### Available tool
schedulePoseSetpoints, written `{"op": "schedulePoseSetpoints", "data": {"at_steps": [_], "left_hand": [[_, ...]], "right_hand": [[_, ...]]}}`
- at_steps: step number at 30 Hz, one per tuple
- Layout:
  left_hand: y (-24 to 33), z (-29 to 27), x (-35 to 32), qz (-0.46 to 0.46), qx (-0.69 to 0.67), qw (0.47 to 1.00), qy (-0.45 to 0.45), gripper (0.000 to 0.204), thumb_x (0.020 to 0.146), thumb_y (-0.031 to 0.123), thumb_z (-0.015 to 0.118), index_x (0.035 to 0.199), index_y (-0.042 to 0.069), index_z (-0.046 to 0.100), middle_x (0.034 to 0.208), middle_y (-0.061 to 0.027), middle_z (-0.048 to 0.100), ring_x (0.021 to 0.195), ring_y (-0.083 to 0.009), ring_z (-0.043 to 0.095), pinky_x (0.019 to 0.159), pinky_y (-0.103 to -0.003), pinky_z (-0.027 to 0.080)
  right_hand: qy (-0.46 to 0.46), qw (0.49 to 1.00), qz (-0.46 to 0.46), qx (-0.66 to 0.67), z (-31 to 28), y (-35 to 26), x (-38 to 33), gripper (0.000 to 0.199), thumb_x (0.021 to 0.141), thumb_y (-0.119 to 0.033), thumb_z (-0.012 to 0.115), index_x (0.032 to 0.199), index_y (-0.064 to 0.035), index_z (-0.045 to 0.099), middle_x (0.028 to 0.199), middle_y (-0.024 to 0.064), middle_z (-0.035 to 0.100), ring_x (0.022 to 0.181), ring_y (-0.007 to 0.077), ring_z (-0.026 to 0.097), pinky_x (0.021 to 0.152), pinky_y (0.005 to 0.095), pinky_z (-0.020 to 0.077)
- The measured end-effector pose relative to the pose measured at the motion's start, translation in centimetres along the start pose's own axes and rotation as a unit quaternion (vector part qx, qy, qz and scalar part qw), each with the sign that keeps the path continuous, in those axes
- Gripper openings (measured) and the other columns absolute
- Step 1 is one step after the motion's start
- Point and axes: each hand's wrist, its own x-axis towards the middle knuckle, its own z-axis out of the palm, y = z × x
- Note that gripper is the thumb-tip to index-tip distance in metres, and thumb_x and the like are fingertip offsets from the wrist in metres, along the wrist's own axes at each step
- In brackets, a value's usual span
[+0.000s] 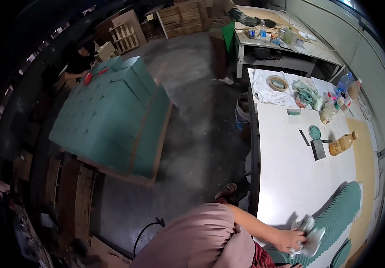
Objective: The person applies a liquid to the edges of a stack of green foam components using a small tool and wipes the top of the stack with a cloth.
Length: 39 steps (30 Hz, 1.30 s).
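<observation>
Across the white table [281, 169], a row of green pieces [340, 207] is lined up face to face. A crumpled cloth [314, 242] is gripped in the left hand [292, 241] and held at the row's near part. Only a sliver of the right hand [291, 266] is seen at the lower edge, so its grip cannot be told. Wiping seems to be in hand; light, even pressure along the row appears called for.

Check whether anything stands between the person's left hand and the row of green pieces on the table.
Only the crumpled silvery-white cloth that the left hand holds: it overlaps the row of green pieces in this view. Nothing else visible stands between them.
</observation>
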Motion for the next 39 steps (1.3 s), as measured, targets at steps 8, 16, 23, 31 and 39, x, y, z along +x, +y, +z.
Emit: {"op": "schedulePoseSetpoints", "data": {"at_steps": [8,16,23,31,39], "left_hand": [[-3.7,-6.0,-1.7,-0.207,-0.055,0.967,-0.139,0.043,0.076,0.009,0.062,0.118,0.002,0.056,0.121,-0.0242,0.058,0.106,-0.0408,0.059,0.088,-0.050,0.048],[-4.8,-9.9,1.0,-0.299,0.149,0.931,-0.148,0.033,0.080,0.013,0.063,0.113,0.006,0.065,0.114,-0.0164,0.064,0.097,-0.0386,0.064,0.083,-0.049,0.052],[2.8,-4.5,7.4,-0.049,0.084,0.979,-0.179,0.048,0.073,0.007,0.064,0.121,0.015,0.066,0.108,-0.0135,0.060,0.087,-0.0338,0.065,0.073,-0.042,0.054],[-0.9,-8.8,2.8,-0.144,0.135,0.970,-0.144,0.039,0.070,0.001,0.064,0.107,0.008,0.070,0.098,-0.0134,0.061,0.082,-0.0321,0.064,0.069,-0.040,0.052],[-0.4,-9.2,-1.8,-0.087,0.165,0.947,-0.263,0.038,0.061,0.005,0.063,0.094,0.019,0.077,0.100,-0.0100,0.061,0.085,-0.0303,0.064,0.068,-0.042,0.054]], "right_hand": [[-0.060,0.996,0.053,-0.039,-2.4,3.3,-2.1,0.063,0.099,-0.045,0.037,0.126,0.0082,0.059,0.133,0.0275,0.056,0.121,0.0463,0.053,0.105,0.0527,0.0379],[-0.066,0.983,0.146,-0.089,-2.7,-2.2,1.2,0.051,0.080,-0.018,0.053,0.128,-0.0036,0.062,0.139,0.0144,0.058,0.129,0.0336,0.050,0.107,0.0457,0.0305],[-0.060,0.977,0.168,-0.120,-3.3,-2.6,0.5,0.050,0.077,-0.026,0.055,0.123,-0.0082,0.067,0.137,0.0109,0.060,0.123,0.0302,0.055,0.102,0.0452,0.0332],[-0.034,0.978,0.174,-0.112,-2.8,-2.2,0.3,0.050,0.078,-0.026,0.055,0.123,-0.0094,0.067,0.136,0.0096,0.061,0.122,0.0277,0.056,0.104,0.0448,0.0309],[-0.025,0.979,0.179,-0.096,-2.5,-2.2,0.4,0.050,0.076,-0.027,0.057,0.123,-0.0100,0.067,0.137,0.0092,0.060,0.124,0.0274,0.055,0.104,0.0457,0.0304]]}}
